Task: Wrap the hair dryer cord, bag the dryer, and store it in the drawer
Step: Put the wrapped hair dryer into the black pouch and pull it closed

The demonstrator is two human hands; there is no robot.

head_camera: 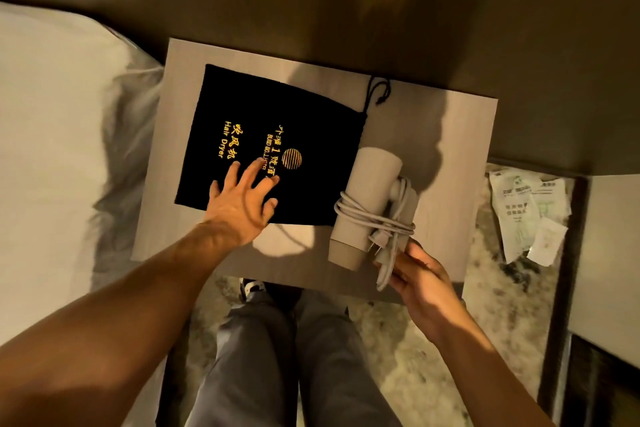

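Observation:
A beige hair dryer [367, 198] lies on the small wooden table [450, 156], its grey cord [377, 222] wound around the body with the plug resting on top. My right hand [420, 282] holds the loose end of the cord at the dryer's near end. To the left lies a flat black drawstring bag [270, 135] with gold "Hair Dryer" lettering, its drawstring [379, 92] trailing off the far right corner. My left hand [242, 199] rests with spread fingers on the bag's near edge.
A bed with white bedding [59, 135] runs along the left. Several white paper packets [530, 211] lie on the patterned floor at the right. Dark wooden furniture [519, 28] stands behind the table. My legs [287, 357] are below the table's near edge.

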